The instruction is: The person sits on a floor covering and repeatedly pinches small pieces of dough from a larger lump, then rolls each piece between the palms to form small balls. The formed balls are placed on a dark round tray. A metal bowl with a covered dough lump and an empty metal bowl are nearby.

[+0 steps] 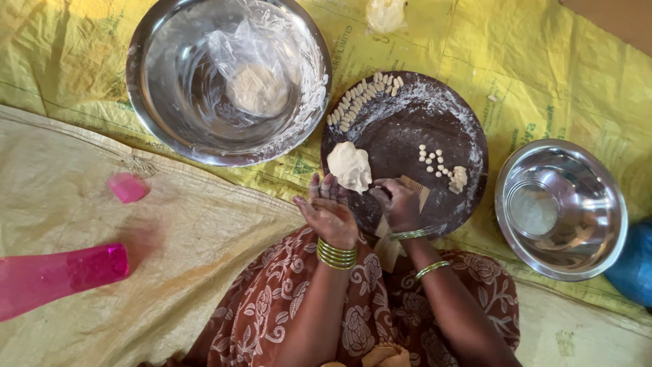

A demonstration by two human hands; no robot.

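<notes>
A person sits on the floor, looking down at a round dark board [435,129] dusted with white flour. The left hand [331,212] is held up near the board's close edge, its fingers [324,187] spread a little and touching the bottom of a soft white lump of dough [350,166]. The lump sits on the left side of the board. The right hand [397,202] is just beside it, fingers curled in and pressed together over a small wooden comb [415,190] that leans on the board. I cannot tell if a bit of dough is under those fingers.

Many tiny shaped dough bits [363,96] lie in a curved row along the top left rim of the board. A few more little pieces [432,158] lie near the middle, with a small pile [459,178] next to them.

Above the board on the left is a big steel bowl [159,102] with a clear plastic bag [248,68] and a dough ball inside. On the right is an empty smaller steel bowl [598,224]. Everything rests on yellow woven sacks [543,61]. A pink bottle [58,277] and a pink cap [128,187] lie far to the left.
</notes>
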